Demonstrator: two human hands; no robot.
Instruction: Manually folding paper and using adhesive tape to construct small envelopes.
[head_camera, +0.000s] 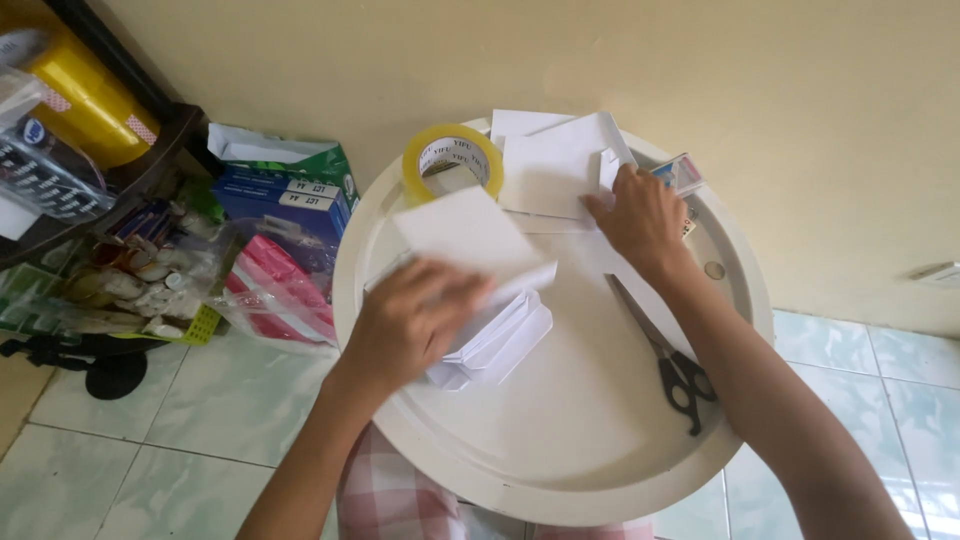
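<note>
Here, nearest the wearer, the round white surface shows a bare stretch below both hands. The left hand lies palm down, fingers spread, pressing on a stack of folded white paper pieces that juts out to its right; it rests flat on the stack and does not pinch it. Just beyond this hand, a white paper card sits tilted, its near edge under the fingertips. Black-handled scissors lie closed beside the right forearm, blades pointing toward the right hand. That hand is farther out, well apart from the left, fingers extended flat on white paper sheets at the far side of the surface; whether it grips them cannot be told. A roll of clear tape stands left of those sheets, beyond the left hand. A small box sits just right of the right hand. On the floor, left of the left hand, are blue paper packs and a pink bag.
</note>
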